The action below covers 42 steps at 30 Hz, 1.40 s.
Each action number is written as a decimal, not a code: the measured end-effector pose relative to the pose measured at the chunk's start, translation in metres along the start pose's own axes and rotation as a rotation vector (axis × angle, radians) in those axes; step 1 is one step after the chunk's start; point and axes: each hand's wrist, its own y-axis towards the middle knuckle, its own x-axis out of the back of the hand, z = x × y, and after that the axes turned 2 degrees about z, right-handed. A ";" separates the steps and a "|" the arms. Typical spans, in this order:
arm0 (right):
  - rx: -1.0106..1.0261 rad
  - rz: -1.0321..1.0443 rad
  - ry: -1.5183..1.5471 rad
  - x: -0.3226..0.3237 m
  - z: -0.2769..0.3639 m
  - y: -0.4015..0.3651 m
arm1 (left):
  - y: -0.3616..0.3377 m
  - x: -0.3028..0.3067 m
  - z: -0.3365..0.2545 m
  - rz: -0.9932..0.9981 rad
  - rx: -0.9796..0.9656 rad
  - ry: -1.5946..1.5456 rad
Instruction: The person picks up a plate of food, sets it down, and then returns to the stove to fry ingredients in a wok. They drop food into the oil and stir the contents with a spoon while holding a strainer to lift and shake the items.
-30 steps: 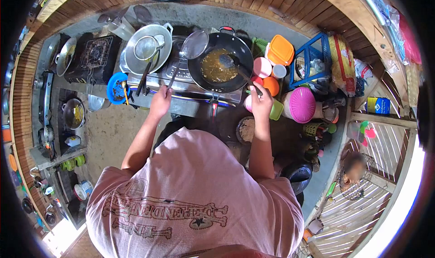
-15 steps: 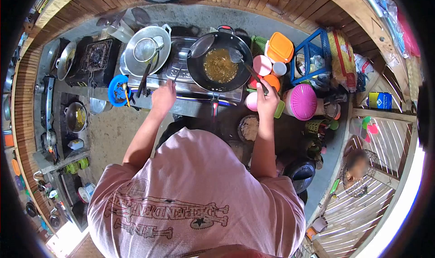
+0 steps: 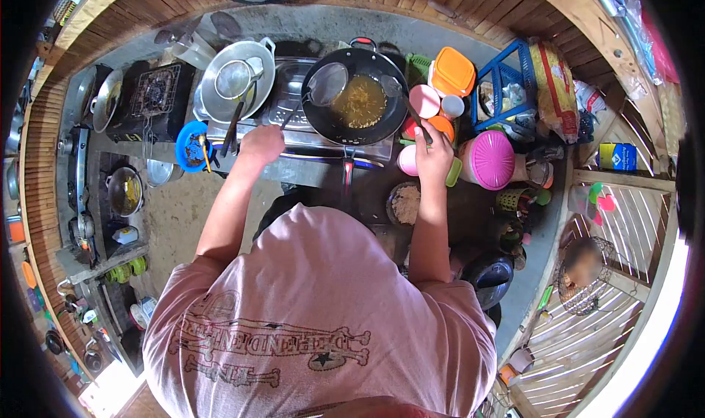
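A black wok (image 3: 317, 118) sits on the steel gas stove (image 3: 379, 152), with shallow yellowish oil and small fried bits (image 3: 362, 102) in it. My left hand (image 3: 262, 145) is closed on the thin handle of a round mesh strainer (image 3: 328, 85), whose head is over the wok's left side. In my right hand (image 3: 435, 152) is the dark handle of a turner (image 3: 392, 87); its metal head is inside the wok at the right. The wok's own handle (image 3: 348, 170) points toward me, untouched.
Left of the wok stands a metal pot (image 3: 214, 104) with another strainer (image 3: 233, 79) across it. A blue bowl (image 3: 183, 151) is farther left. On the right are an orange-lidded container (image 3: 454, 71), a blue rack (image 3: 508, 117) and a pink-lidded tub (image 3: 491, 160). Another person (image 3: 582, 262) is beyond the slats.
The strainer head has turned flatter and come slightly lower over the wok. The turner's head has moved a little right, toward the wok's edge, and the fried bits sit closer together.
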 end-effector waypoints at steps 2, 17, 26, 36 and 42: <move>0.087 0.035 -0.103 0.001 0.007 -0.001 | -0.002 0.001 -0.001 0.064 0.014 0.010; -0.214 0.060 0.177 -0.017 0.025 -0.025 | -0.009 -0.039 -0.003 0.078 0.002 -0.215; -0.013 -0.033 -0.099 -0.009 0.014 -0.003 | -0.016 -0.027 -0.005 -0.036 0.074 -0.286; -0.242 -0.030 0.204 -0.046 0.006 -0.002 | 0.011 -0.055 -0.001 -0.021 0.048 -0.348; -0.126 -0.080 0.170 -0.024 0.025 0.004 | 0.017 -0.053 -0.001 0.012 -0.002 -0.398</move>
